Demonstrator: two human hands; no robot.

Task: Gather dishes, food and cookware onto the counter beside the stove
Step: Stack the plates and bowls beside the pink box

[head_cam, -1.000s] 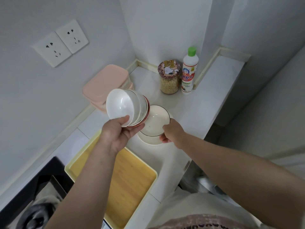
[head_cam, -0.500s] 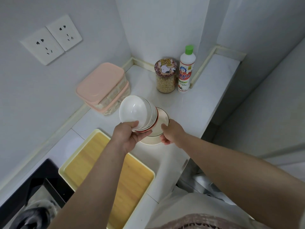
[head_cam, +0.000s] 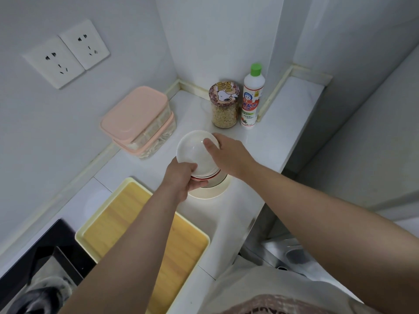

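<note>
A stack of white bowls [head_cam: 192, 152], some with red rims, sits over a cream plate [head_cam: 207, 192] on the white counter [head_cam: 267, 141]. My left hand [head_cam: 181, 177] grips the stack's near rim from below. My right hand [head_cam: 226, 152] holds the far rim, thumb inside the top bowl. The plate under the stack is mostly hidden.
Two stacked pink-lidded containers [head_cam: 138, 123] stand against the left wall. A jar of grains [head_cam: 224, 105] and a green-capped bottle [head_cam: 251, 98] stand in the corner. A yellow tray [head_cam: 136, 227] lies beside the black stove [head_cam: 34, 273]. A steel sink [head_cam: 288, 252] is at lower right.
The tilted bowl stack has come down level over the plate. My right hand left the plate's edge and took the stack's far rim.
</note>
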